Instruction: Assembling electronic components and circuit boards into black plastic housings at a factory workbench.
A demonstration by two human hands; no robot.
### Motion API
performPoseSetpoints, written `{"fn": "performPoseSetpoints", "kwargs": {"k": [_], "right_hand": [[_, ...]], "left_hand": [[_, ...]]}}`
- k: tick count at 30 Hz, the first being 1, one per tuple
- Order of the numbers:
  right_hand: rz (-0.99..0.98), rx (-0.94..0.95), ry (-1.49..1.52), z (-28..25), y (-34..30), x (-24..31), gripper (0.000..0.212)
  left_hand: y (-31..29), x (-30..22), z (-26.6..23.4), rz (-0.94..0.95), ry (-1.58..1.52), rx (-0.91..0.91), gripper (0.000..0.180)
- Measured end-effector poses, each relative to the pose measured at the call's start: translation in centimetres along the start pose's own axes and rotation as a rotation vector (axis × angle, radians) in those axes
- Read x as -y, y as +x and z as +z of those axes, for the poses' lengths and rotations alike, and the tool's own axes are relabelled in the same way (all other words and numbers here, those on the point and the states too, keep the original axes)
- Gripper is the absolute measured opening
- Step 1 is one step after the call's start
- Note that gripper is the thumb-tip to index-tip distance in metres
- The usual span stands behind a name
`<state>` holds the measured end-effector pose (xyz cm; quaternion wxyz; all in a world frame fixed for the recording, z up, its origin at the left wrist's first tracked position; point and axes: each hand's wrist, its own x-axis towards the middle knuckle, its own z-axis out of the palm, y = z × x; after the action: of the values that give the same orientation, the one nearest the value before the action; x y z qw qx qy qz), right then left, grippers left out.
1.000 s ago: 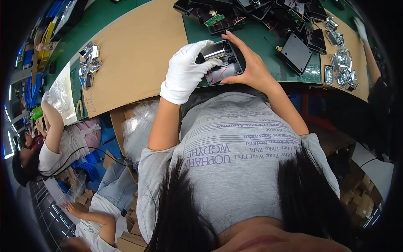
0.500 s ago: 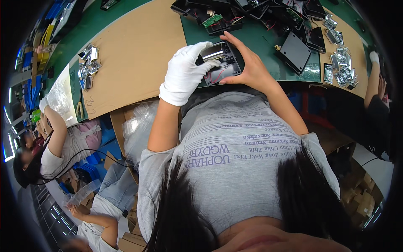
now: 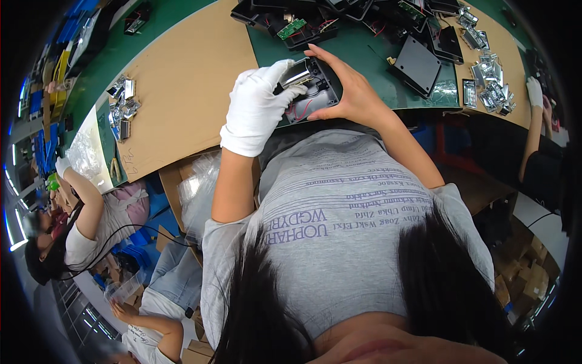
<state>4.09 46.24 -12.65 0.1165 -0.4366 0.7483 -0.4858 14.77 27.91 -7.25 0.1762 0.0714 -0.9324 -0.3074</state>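
Observation:
Close to the table's near edge, both hands hold a black plastic housing (image 3: 313, 108) with its inside facing up. Red and black wires lie in it. My left hand (image 3: 251, 106), in a white glove, has its fingers closed on a shiny silver metal part (image 3: 297, 74) at the housing's upper left. Whether that part is seated in the housing or only held over it, I cannot tell. My bare right hand (image 3: 354, 91) wraps the housing's right side, with fingers along the far rim and thumb at the near rim.
Black housings with wires and a green circuit board (image 3: 291, 28) pile up at the back. A flat black case (image 3: 416, 67) lies to the right. Silver parts (image 3: 494, 85) rest on cardboard at right, more silver parts (image 3: 124, 106) at left. Other people work on both sides.
The view has shifted slightly, so the table appears a little to the left. Both hands keep their hold on the housing and the silver part.

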Motion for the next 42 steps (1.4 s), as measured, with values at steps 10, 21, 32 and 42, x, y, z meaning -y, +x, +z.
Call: {"fn": "performPoseSetpoints", "kwargs": {"k": [10,21,32,42], "right_hand": [[-0.005,-0.004,-0.032,0.1,0.0,-0.1,0.119],[-0.016,0.001,-0.082,0.2,0.0,-0.1,0.116],[-0.011,-0.067,0.098,-0.3,-0.5,-0.2,0.117],[-0.182,-0.31,0.496,-0.3,-0.3,5.2,0.102]], "left_hand": [[0.3,-0.6,0.7,0.09,0.405,0.153,0.042],[0.9,-1.4,1.6,0.004,0.591,0.338,0.04],[-1.0,1.9,-2.3,-0.357,-0.527,-0.128,0.055],[-3.0,-2.4,-0.6,-0.41,-0.825,-0.096,0.058]]}}
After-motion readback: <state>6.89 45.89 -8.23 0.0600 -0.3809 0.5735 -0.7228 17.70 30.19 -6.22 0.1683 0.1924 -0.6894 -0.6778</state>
